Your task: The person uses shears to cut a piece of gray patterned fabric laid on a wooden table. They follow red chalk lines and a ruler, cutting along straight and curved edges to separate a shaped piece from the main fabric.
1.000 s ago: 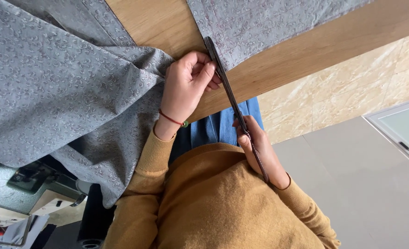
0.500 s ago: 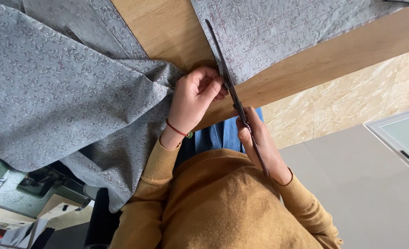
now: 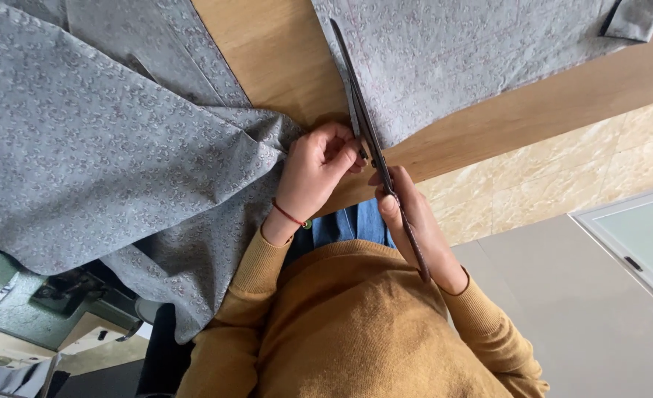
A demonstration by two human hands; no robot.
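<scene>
Scissors [image 3: 367, 136]: long dark blades, running from about 11 o'clock down to 5 o'clock across the desk [image 3: 282, 59] edge, tips on the grey patterned fabric [image 3: 105, 147]. Blades look nearly closed, lying along the cut edge of the right-hand fabric piece [image 3: 459, 66].

Right hand [image 3: 415, 221]: closed around the scissor handles, at 5 o'clock from the blades, just off the desk edge.

Left hand [image 3: 315, 166]: fingers curled, pinching the fabric edge right beside the blades, at 9 o'clock from them. Thin red bracelet [image 3: 288, 214] on that wrist.

The larger fabric mass is bunched and draped over the desk edge at 8–9 o'clock. Bare wood strip shows between the two pieces at 12 o'clock.

Person wears a mustard sweater [image 3: 356, 332]. A sewing machine [image 3: 24, 302] sits at 8 o'clock, partly hidden under the fabric. Tiled floor [image 3: 562, 169] at 3 o'clock.
</scene>
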